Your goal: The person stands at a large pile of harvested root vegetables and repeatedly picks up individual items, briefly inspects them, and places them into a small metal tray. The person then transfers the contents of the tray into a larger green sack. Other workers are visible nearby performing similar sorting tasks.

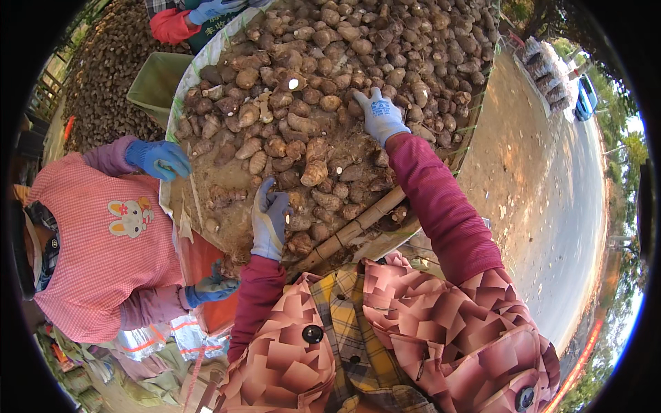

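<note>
A heap of brown taro corms (315,149) covers a large table-like surface with a pale sheet rim (178,98). My right hand (381,114), in a pale blue-grey work glove, reaches into the far part of the heap. Its thumb and forefinger are apart, resting on corms; the other fingertips are hidden. Nearer to me, my left hand (269,219) wears a similar glove with a band across its back. Its fingers are bent beside several corms at the heap's near edge; whether something small sits inside them is unclear. A corm with a white cut face (293,83) lies beyond.
A bamboo pole (356,224) edges the near side. On the left a co-worker in a pink checked apron (139,248) has blue-gloved hands (160,159) at the rim. Another person's red sleeve (175,26) is at the far side, near a green bin (157,85). Filled bags (550,75) stand by the road.
</note>
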`<action>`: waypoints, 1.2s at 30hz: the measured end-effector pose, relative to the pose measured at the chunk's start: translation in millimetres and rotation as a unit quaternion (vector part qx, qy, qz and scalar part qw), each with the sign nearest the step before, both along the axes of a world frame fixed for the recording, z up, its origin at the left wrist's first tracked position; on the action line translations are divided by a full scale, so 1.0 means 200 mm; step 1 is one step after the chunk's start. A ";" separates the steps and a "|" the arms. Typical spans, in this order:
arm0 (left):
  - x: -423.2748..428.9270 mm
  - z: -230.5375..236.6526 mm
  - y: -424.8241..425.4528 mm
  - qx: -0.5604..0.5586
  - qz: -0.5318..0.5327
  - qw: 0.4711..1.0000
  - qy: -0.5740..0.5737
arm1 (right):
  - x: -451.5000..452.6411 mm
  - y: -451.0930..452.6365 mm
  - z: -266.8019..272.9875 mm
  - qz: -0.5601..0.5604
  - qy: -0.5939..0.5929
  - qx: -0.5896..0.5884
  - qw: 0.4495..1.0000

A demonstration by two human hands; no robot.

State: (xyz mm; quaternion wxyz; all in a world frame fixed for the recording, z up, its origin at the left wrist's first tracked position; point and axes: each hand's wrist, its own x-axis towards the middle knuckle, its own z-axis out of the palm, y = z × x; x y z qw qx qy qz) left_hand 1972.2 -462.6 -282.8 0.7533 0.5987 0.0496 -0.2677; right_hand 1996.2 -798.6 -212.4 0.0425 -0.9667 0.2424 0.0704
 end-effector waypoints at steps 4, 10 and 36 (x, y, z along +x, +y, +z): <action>-0.05 0.11 0.02 -0.004 -0.003 1.000 -0.027 | -0.07 -0.02 -0.01 0.022 -0.047 0.053 0.997; -0.14 0.26 -0.05 -0.029 -0.096 0.993 -0.055 | -0.41 0.28 0.10 0.064 -0.167 0.214 0.960; -0.14 0.27 0.09 0.269 0.008 0.930 -0.252 | -0.61 0.66 0.02 -0.025 -0.173 0.401 0.899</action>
